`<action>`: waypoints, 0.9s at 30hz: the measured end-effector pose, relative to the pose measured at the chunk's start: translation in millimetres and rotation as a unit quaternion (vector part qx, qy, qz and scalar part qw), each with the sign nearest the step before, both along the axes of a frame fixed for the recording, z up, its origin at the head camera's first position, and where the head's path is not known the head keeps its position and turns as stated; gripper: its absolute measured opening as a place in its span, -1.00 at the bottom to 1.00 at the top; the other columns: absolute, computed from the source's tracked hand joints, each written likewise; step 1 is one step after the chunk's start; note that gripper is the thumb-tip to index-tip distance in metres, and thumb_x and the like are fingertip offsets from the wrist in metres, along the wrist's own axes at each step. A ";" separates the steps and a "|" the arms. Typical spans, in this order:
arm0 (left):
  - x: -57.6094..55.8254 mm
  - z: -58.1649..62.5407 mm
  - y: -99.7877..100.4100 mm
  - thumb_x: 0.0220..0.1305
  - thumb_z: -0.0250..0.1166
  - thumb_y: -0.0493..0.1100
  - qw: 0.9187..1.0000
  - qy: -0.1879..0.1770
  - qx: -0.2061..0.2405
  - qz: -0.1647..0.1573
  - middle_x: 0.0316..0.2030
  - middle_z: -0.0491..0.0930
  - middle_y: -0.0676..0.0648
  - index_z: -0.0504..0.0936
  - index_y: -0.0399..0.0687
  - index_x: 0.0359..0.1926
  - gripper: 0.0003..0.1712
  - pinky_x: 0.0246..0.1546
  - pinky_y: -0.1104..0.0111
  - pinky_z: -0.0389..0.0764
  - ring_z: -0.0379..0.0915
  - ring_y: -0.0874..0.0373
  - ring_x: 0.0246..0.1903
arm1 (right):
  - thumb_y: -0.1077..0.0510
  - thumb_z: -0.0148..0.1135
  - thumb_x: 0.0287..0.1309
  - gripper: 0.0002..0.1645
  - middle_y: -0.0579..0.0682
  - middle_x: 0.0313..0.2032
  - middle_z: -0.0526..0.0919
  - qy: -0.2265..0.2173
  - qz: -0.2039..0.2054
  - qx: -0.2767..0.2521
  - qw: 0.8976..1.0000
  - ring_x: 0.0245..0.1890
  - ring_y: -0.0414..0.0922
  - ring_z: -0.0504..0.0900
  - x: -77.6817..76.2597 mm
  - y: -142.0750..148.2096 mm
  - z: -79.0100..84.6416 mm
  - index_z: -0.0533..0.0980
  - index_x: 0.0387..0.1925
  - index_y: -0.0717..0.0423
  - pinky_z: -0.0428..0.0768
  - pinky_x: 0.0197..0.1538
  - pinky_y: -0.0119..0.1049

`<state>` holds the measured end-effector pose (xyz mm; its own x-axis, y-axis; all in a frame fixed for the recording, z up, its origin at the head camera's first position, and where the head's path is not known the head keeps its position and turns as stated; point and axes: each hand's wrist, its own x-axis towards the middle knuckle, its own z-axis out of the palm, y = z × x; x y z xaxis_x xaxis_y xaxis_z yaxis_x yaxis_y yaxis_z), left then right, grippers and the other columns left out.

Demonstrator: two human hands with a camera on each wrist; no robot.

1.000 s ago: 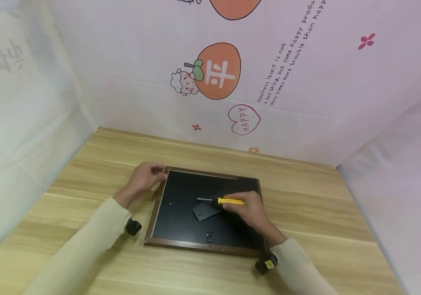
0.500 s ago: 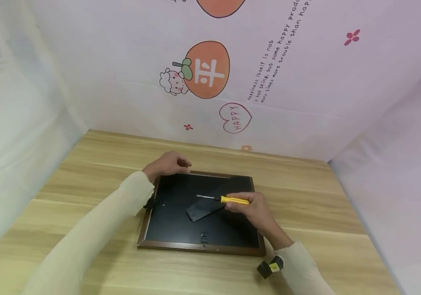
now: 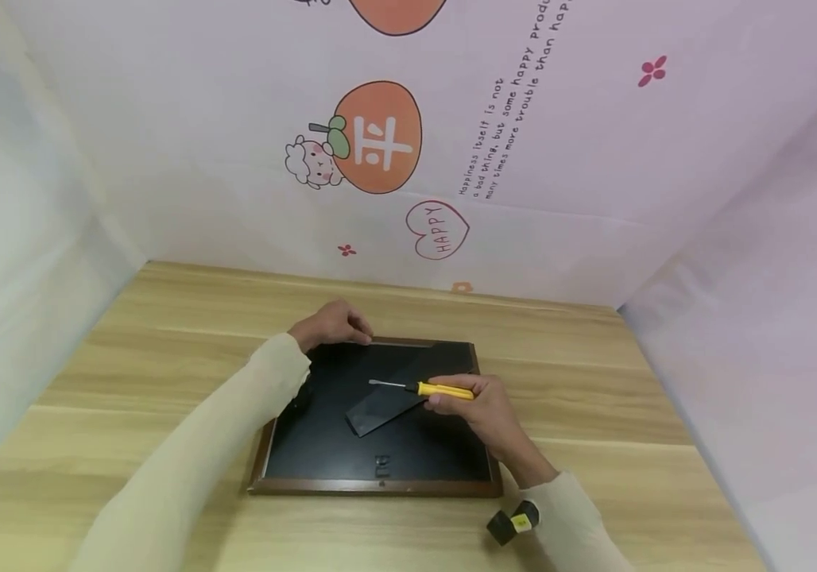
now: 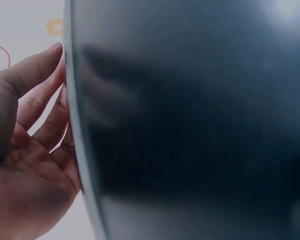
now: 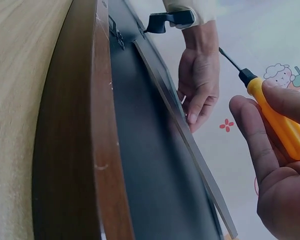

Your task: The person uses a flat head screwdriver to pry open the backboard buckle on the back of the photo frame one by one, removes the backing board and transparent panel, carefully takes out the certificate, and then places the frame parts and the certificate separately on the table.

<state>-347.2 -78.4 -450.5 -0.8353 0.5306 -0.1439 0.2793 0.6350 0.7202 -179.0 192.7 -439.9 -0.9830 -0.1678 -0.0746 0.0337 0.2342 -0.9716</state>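
Yellow screwdriver sits clamped in the right grip; left grip touches the frame at its far edge, can't tell if pinching.

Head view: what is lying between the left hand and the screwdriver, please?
Bare black panel, seen in the head view between the left hand and the screwdriver.

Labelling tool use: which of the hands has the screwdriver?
The right hand grips the yellow-handled screwdriver; the left hand is at the far edge of the frame.

Wood-grain tabletop, brown rectangular frame lying on it, black panel facing up
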 end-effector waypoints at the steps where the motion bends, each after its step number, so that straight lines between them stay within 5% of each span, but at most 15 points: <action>1: 0.8 -1.9 -0.6 0.22 0.40 -0.16 1.000 -0.006 0.005 0.005 -0.16 0.74 -0.08 0.77 -0.08 -0.13 -0.80 -0.04 0.22 0.62 0.61 0.10 -0.16 | 0.16 0.45 0.09 -0.56 0.20 -0.14 0.74 -0.002 0.002 -0.005 1.000 -0.27 -0.09 0.75 0.5 -0.6 -0.4 0.63 0.00 0.26 0.71 -0.11 -0.35; 13: 7.6 -9.1 -2.4 0.12 0.48 -0.13 0.989 -0.070 0.074 0.104 -0.18 0.73 -0.09 0.73 -0.10 -0.20 -0.76 -0.05 0.23 0.61 0.60 0.04 -0.13 | 0.13 0.40 0.14 -0.57 0.23 -0.13 0.73 0.008 0.008 -0.018 1.000 -0.24 -0.10 0.77 0.6 -1.7 -5.3 0.62 0.02 0.25 0.71 -0.07 -0.32; 27: 14.2 -10.1 -4.9 0.06 0.52 -0.08 0.986 -0.053 0.067 0.144 -0.14 0.71 -0.08 0.78 -0.02 -0.25 -0.78 -0.14 0.25 0.62 0.57 0.04 -0.15 | 0.08 0.43 0.12 -0.55 0.15 -0.16 0.75 0.006 -0.005 -0.036 0.999 -0.24 -0.09 0.77 -0.8 -2.0 -7.8 0.63 0.01 0.22 0.70 -0.06 -0.32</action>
<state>-332.9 -83.3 -460.5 -0.9380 0.2942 -0.1832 0.0201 0.5740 0.8186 -179.8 190.7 -447.6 -0.9853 -0.1632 -0.0511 0.0240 0.1639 -0.9862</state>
